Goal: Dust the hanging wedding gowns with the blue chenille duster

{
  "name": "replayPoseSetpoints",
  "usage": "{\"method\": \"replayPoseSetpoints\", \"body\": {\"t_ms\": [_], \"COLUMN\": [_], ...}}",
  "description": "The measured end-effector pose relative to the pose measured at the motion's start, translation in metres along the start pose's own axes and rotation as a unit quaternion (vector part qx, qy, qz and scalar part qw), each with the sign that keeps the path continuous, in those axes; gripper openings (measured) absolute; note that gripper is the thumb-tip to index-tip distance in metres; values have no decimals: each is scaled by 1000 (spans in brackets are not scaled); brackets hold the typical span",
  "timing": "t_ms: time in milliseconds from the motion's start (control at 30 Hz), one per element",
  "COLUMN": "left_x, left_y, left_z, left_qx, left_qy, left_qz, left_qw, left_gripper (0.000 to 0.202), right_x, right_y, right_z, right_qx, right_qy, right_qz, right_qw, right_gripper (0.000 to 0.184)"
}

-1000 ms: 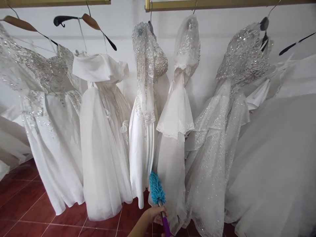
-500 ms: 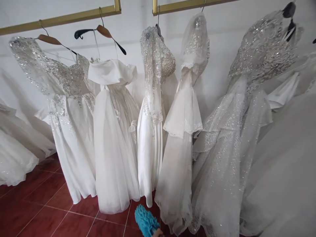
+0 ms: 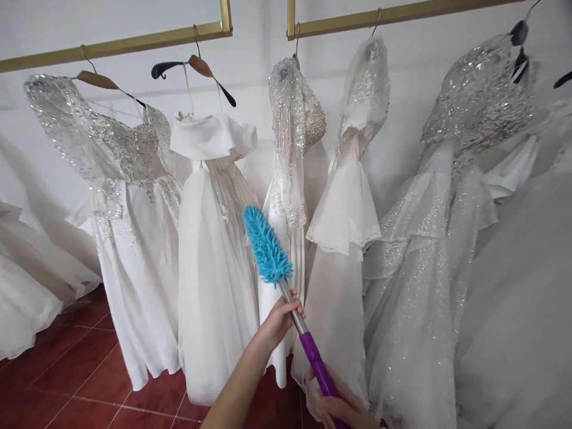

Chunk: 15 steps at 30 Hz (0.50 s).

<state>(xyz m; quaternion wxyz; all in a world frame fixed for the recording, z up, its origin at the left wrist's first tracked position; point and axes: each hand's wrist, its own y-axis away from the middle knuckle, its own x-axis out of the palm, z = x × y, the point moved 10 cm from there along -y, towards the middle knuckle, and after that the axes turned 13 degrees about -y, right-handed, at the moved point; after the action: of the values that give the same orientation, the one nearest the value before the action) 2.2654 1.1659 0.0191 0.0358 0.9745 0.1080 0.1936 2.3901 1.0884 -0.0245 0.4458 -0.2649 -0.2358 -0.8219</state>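
A duster point(image 3: 268, 247) with a fluffy blue head, a metal shaft and a purple handle slants up and to the left across the middle of the head view. My left hand point(image 3: 282, 316) is closed round the metal shaft just under the blue head. Lower down, my right hand point(image 3: 337, 402) wraps the purple handle near the bottom edge, partly cut off by the frame. Behind the duster hang a narrow beaded white dress point(image 3: 286, 173) and a white off-shoulder dress point(image 3: 214, 238). Whether the blue head touches any fabric, I cannot tell.
Gold rails point(image 3: 134, 44) on the white wall point(image 3: 263, 36) carry more gowns: a sequinned one point(image 3: 129, 238) at left, a lace-trimmed one point(image 3: 344, 208) and a wide glittery one point(image 3: 415, 286) at right. Their skirts reach close to the dark red tiled floor point(image 3: 80, 381).
The duster has risen from the bottom edge to the middle of the view. Both hands and the purple handle now show. The dresses and rails sit slightly lower in the picture.
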Motion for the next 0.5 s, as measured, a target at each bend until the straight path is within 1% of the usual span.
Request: {"method": "replayPoseSetpoints", "body": {"t_ms": [67, 133, 200, 233, 300, 367, 433, 500], "left_x": [4, 3, -3, -7, -21, -40, -62, -83], "left_y": [-9, -18, -28, -33, -46, -58, -69, -75], "left_z": [-40, -71, -91, -96, -95, -82, -57, -24], "left_qx": [35, 57, 68, 66, 50, 20, -20, -66], "left_qy": [-13, -19, -21, -22, -20, -9, 7, 25], "left_qz": [49, 86, 113, 122, 126, 115, 93, 71], "left_qw": [998, 994, 991, 990, 991, 993, 995, 995], "left_gripper": [49, 50, 50, 49, 48, 46, 41, 34], "right_x": [13, 25, 39, 44, 50, 51, 44, 31], "right_y": [-14, -31, -51, -61, -80, -96, -109, -118], "right_z": [16, 27, 31, 30, 26, 16, 1, -21], "right_qx": [-29, -61, -90, -101, -119, -132, -137, -128], "right_qy": [47, 78, 94, 96, 93, 87, 83, 74], "right_qz": [-43, -70, -75, -78, -90, -107, -134, -161], "right_qw": [998, 993, 989, 987, 984, 982, 978, 976], "right_gripper": [43, 42, 42, 41, 39, 39, 39, 40]}}
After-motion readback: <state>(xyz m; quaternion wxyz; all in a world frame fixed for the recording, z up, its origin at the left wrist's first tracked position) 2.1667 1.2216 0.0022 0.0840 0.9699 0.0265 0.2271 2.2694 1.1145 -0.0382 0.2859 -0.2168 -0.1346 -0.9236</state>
